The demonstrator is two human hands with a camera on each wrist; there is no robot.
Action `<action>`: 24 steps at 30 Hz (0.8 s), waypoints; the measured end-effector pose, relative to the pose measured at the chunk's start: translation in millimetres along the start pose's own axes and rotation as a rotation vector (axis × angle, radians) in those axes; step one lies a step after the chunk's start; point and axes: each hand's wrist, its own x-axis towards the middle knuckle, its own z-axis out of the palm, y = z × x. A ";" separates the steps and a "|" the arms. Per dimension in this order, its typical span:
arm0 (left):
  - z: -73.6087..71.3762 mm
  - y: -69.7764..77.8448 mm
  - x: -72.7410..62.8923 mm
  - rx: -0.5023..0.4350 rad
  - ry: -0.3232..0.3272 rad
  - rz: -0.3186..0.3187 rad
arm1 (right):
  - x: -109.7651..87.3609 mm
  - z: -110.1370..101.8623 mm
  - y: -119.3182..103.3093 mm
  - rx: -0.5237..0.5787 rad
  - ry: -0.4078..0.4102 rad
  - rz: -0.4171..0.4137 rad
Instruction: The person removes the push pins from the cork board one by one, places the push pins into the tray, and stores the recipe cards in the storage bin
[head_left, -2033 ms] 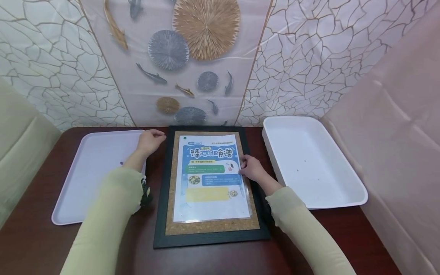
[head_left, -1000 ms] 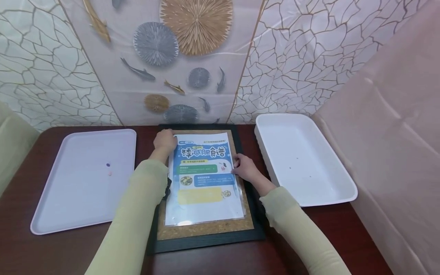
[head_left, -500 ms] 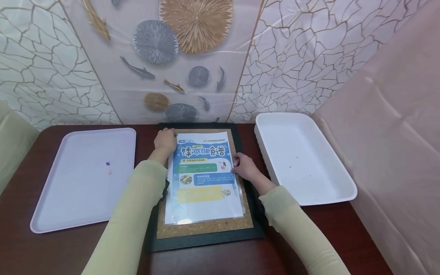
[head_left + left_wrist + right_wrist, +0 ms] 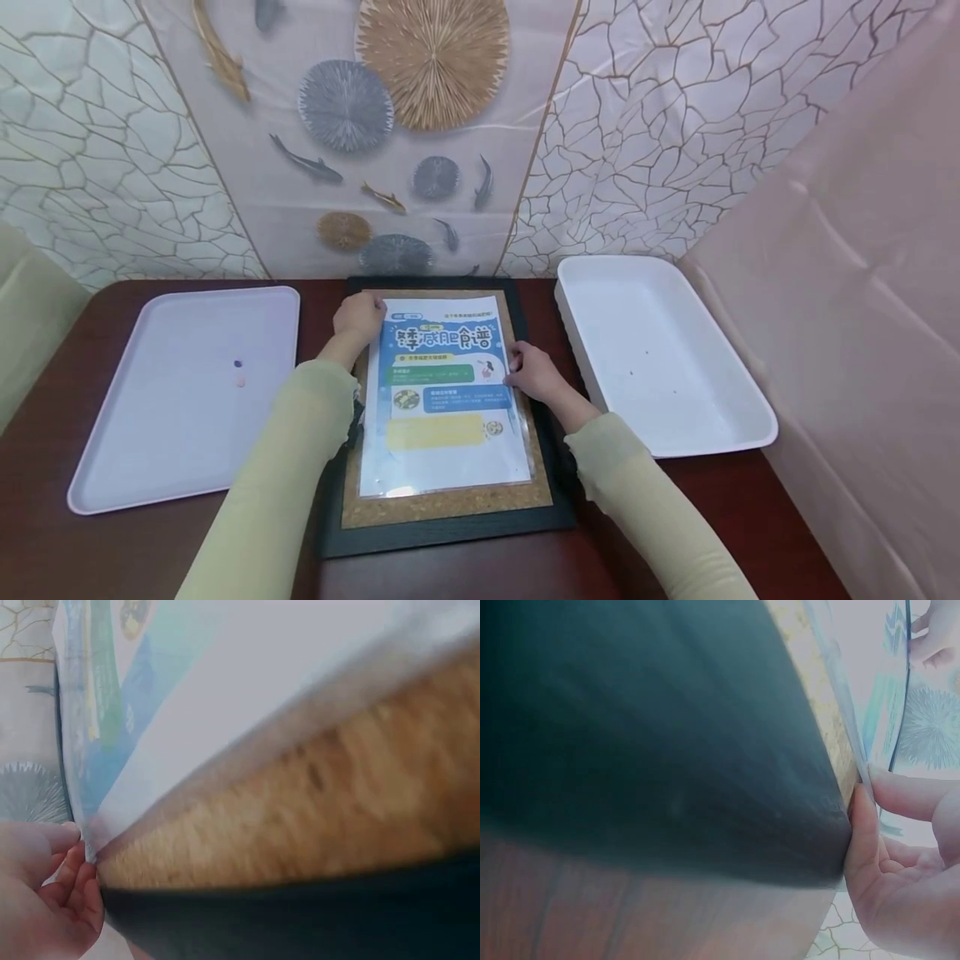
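Note:
A laminated sheet (image 4: 442,458) with a blue, green and yellow printed design lies over a cork board (image 4: 465,502) in a black frame (image 4: 450,533). My left hand (image 4: 360,318) is at the sheet's upper left corner. In the left wrist view, the thumb and fingers of that left hand (image 4: 52,892) pinch the corner. The right hand (image 4: 536,372) holds the sheet's right edge, above the middle. In the right wrist view, the thumb and index finger of my right hand (image 4: 907,862) pinch the clear edge, close to the frame.
A pale lilac tray (image 4: 180,433) lies on the left, with a small purple piece (image 4: 237,363) and a small pink piece (image 4: 240,382) in it. On the right stands a deep white bin (image 4: 667,400). Behind the dark wooden table (image 4: 435,579) hangs a patterned cloth (image 4: 480,233).
Over two seconds my left hand has moved right from beside the frame to the sheet's upper left corner and taken hold there. The right hand keeps its hold; the head view has shifted.

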 end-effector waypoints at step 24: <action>-34.2 -28.1 -41.7 -0.309 -0.078 0.010 | -4.4 -2.0 -1.6 -0.019 -0.011 -0.029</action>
